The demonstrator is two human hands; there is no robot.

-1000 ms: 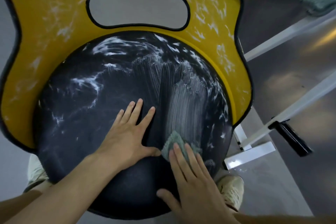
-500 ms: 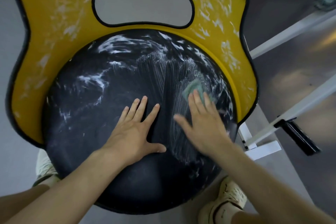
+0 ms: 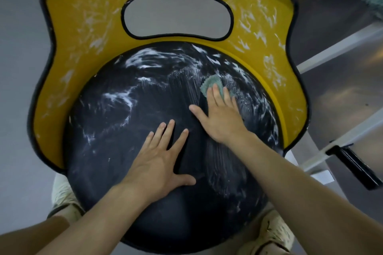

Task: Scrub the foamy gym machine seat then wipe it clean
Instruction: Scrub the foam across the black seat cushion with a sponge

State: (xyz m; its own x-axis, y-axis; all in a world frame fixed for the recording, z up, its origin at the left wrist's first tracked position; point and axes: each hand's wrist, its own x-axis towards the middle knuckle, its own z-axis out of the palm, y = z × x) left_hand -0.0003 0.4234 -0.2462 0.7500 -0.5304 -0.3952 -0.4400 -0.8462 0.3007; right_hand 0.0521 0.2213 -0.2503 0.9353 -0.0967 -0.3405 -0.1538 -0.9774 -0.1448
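Seat (image 3: 103, 172) foam is seen thickest at nine to ten o'clock of the green cloth (image 3: 211, 85), pressed at one o'clock under the flat-fingered right grip (image 3: 221, 118); the left grip (image 3: 159, 163) is spread flat mid-seat.

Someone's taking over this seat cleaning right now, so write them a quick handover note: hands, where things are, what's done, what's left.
Left hand: flat on the black seat, fingers spread, holding nothing.
Right hand: straight fingers press the green scrub pad onto the seat's upper right.
Done: the strip around and below the right hand shows fine scrub streaks.
Left: thicker foam on the seat's upper left and along its right edge, foam smears on the yellow surround, then the wipe-down.
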